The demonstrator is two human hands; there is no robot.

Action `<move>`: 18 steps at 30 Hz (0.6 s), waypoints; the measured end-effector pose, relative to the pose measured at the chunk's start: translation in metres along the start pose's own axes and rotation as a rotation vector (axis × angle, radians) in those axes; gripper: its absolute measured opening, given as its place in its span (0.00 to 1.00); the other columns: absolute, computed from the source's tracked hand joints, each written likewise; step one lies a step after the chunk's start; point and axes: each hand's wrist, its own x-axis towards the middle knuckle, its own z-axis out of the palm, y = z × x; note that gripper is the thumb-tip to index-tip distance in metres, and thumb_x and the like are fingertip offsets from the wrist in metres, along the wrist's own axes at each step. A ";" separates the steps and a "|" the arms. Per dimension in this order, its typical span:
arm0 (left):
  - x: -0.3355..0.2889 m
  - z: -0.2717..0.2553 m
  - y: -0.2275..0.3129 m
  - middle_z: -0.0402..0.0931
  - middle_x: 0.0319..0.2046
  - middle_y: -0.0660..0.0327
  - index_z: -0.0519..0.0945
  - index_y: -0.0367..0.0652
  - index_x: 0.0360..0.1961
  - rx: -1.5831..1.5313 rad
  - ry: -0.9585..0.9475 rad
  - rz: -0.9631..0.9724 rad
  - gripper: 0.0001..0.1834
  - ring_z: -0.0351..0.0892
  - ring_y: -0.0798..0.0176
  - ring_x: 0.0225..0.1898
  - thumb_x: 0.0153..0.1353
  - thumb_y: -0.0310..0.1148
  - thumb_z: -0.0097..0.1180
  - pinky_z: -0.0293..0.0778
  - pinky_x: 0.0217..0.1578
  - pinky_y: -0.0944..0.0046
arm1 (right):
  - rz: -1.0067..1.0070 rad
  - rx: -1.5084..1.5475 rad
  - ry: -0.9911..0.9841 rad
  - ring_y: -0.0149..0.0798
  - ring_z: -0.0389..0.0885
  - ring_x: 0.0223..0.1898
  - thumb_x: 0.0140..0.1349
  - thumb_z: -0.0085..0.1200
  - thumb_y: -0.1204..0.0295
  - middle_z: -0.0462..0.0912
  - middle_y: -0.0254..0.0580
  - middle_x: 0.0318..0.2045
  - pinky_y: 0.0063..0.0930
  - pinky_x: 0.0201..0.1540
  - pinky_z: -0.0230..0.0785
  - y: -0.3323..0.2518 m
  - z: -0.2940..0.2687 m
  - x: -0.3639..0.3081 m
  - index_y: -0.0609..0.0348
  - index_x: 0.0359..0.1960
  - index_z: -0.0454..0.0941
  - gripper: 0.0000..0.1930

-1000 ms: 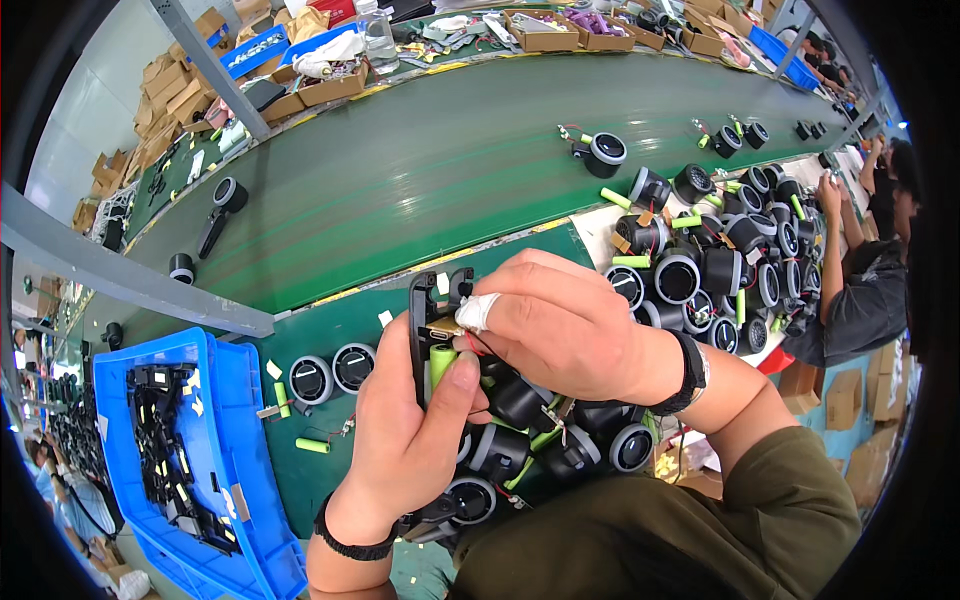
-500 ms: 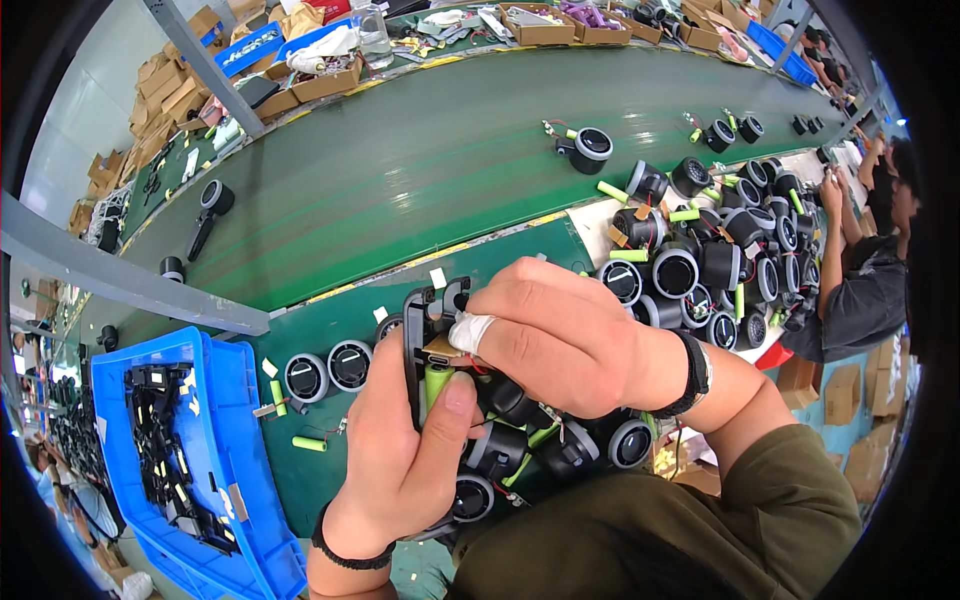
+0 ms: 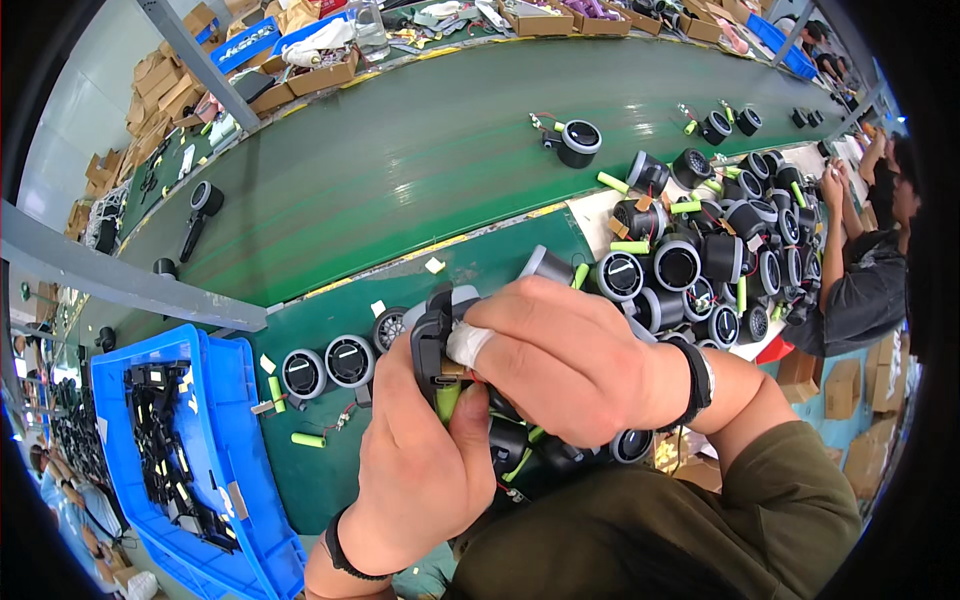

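Between my hands is a black plastic handle housing (image 3: 432, 335) with a green battery cell (image 3: 448, 402) set in its lower part. My left hand (image 3: 415, 470) wraps round the housing from the left, its thumb beside the cell. From the right, my right hand (image 3: 570, 365) has its fingers bent against the upper end of the housing; white tape (image 3: 468, 345) covers one fingertip. What those fingertips press on is mostly hidden. Under my hands lie several round black units with green cells. Left of them, two round grey-rimmed units (image 3: 349, 361) sit near a loose green cell (image 3: 308, 440).
A blue crate (image 3: 225, 430) of black handle parts stands at the left. Beyond the bench runs a green conveyor belt (image 3: 400, 160) carrying scattered units. To the right is a heap of round units (image 3: 677, 265), with another person (image 3: 865, 280) beyond it. A grey metal post (image 3: 130, 265) crosses the left side.
The housing has turned in my hands, showing more of its black outer side. My left hand has shifted slightly right and down. Units on the belt have moved left.
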 end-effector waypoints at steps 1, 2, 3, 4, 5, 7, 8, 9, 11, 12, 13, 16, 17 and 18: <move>0.001 0.001 -0.001 0.68 0.39 0.42 0.56 0.21 0.52 -0.003 -0.002 0.003 0.25 0.73 0.45 0.36 0.57 0.25 0.48 0.71 0.38 0.58 | -0.020 -0.002 -0.005 0.40 0.72 0.23 0.32 0.54 0.73 0.73 0.48 0.28 0.27 0.25 0.69 0.002 0.000 -0.001 0.72 0.31 0.72 0.20; 0.002 0.002 -0.001 0.68 0.39 0.42 0.56 0.21 0.52 -0.007 -0.004 0.006 0.25 0.73 0.45 0.37 0.57 0.25 0.48 0.71 0.38 0.58 | -0.013 -0.002 -0.008 0.40 0.72 0.23 0.32 0.54 0.73 0.73 0.48 0.28 0.27 0.25 0.69 0.003 0.000 -0.001 0.72 0.31 0.72 0.20; 0.003 0.002 -0.002 0.68 0.39 0.42 0.56 0.21 0.52 -0.011 -0.009 0.004 0.25 0.73 0.45 0.37 0.57 0.25 0.48 0.71 0.38 0.58 | -0.019 0.010 -0.011 0.40 0.72 0.23 0.32 0.53 0.73 0.72 0.47 0.27 0.26 0.25 0.69 0.005 0.000 0.000 0.73 0.31 0.72 0.20; 0.005 0.002 -0.003 0.68 0.39 0.42 0.55 0.21 0.52 -0.023 -0.011 0.018 0.25 0.74 0.45 0.37 0.58 0.25 0.47 0.71 0.38 0.58 | -0.026 0.028 -0.013 0.40 0.72 0.23 0.32 0.53 0.73 0.72 0.47 0.26 0.26 0.24 0.68 0.005 -0.001 0.001 0.73 0.31 0.72 0.20; 0.007 0.002 -0.003 0.68 0.39 0.42 0.55 0.21 0.52 -0.035 -0.014 0.034 0.25 0.74 0.45 0.37 0.58 0.25 0.47 0.70 0.38 0.58 | -0.022 0.032 -0.015 0.40 0.72 0.23 0.32 0.53 0.73 0.72 0.47 0.26 0.26 0.24 0.68 0.006 -0.001 0.002 0.73 0.31 0.72 0.20; 0.011 0.003 -0.011 0.68 0.39 0.42 0.55 0.21 0.52 -0.087 -0.031 0.022 0.24 0.74 0.45 0.37 0.59 0.25 0.46 0.70 0.38 0.57 | -0.021 0.024 -0.084 0.39 0.71 0.23 0.32 0.52 0.74 0.70 0.44 0.25 0.25 0.24 0.68 0.010 -0.003 0.004 0.71 0.29 0.72 0.18; 0.013 0.003 -0.014 0.68 0.38 0.42 0.54 0.20 0.52 -0.140 -0.048 0.014 0.24 0.73 0.45 0.36 0.59 0.25 0.45 0.70 0.38 0.57 | -0.023 0.026 -0.083 0.39 0.71 0.23 0.32 0.52 0.74 0.70 0.44 0.25 0.25 0.24 0.68 0.013 -0.004 0.007 0.71 0.29 0.72 0.18; 0.015 0.003 -0.014 0.69 0.36 0.46 0.57 0.27 0.51 -0.189 -0.071 -0.131 0.21 0.75 0.52 0.31 0.61 0.27 0.45 0.72 0.32 0.60 | 0.000 0.058 -0.116 0.41 0.73 0.23 0.36 0.53 0.76 0.73 0.47 0.25 0.27 0.24 0.69 0.016 -0.003 0.010 0.72 0.29 0.72 0.15; 0.034 -0.001 -0.019 0.70 0.35 0.49 0.60 0.30 0.50 -0.334 -0.139 -0.289 0.18 0.75 0.57 0.28 0.61 0.29 0.45 0.72 0.29 0.62 | 0.030 0.041 -0.171 0.42 0.75 0.23 0.41 0.54 0.78 0.76 0.46 0.27 0.30 0.25 0.69 0.030 0.003 0.010 0.66 0.30 0.74 0.11; 0.048 -0.004 -0.021 0.70 0.33 0.52 0.62 0.34 0.48 -0.477 -0.197 -0.451 0.16 0.74 0.61 0.25 0.62 0.31 0.45 0.71 0.25 0.65 | 0.128 0.023 -0.220 0.45 0.74 0.25 0.40 0.56 0.74 0.72 0.42 0.23 0.33 0.28 0.69 0.039 0.013 0.005 0.64 0.31 0.71 0.14; 0.059 0.003 -0.042 0.70 0.30 0.58 0.65 0.39 0.43 -0.659 -0.147 -0.492 0.12 0.73 0.68 0.22 0.63 0.34 0.46 0.70 0.20 0.69 | 0.248 0.028 -0.228 0.45 0.74 0.26 0.43 0.56 0.76 0.73 0.42 0.23 0.33 0.28 0.69 0.046 0.017 0.007 0.64 0.31 0.71 0.12; 0.087 -0.001 -0.093 0.74 0.33 0.59 0.69 0.42 0.44 -1.079 0.031 -0.696 0.14 0.75 0.64 0.28 0.63 0.38 0.47 0.74 0.24 0.65 | 0.464 0.105 -0.156 0.44 0.76 0.27 0.48 0.57 0.79 0.75 0.42 0.24 0.31 0.29 0.70 0.053 0.018 0.019 0.63 0.33 0.72 0.10; 0.095 -0.003 -0.105 0.75 0.34 0.58 0.71 0.41 0.44 -1.107 0.059 -0.737 0.13 0.76 0.62 0.31 0.63 0.38 0.48 0.75 0.28 0.62 | 0.497 0.114 -0.156 0.43 0.77 0.27 0.47 0.58 0.80 0.76 0.42 0.25 0.30 0.30 0.70 0.053 0.010 0.019 0.64 0.33 0.74 0.10; 0.097 -0.005 -0.129 0.76 0.35 0.56 0.71 0.41 0.43 -1.180 0.052 -0.720 0.13 0.77 0.60 0.33 0.63 0.37 0.48 0.75 0.32 0.60 | 0.530 0.138 -0.161 0.42 0.78 0.27 0.46 0.58 0.80 0.77 0.43 0.25 0.28 0.30 0.70 0.050 0.003 0.019 0.64 0.33 0.75 0.10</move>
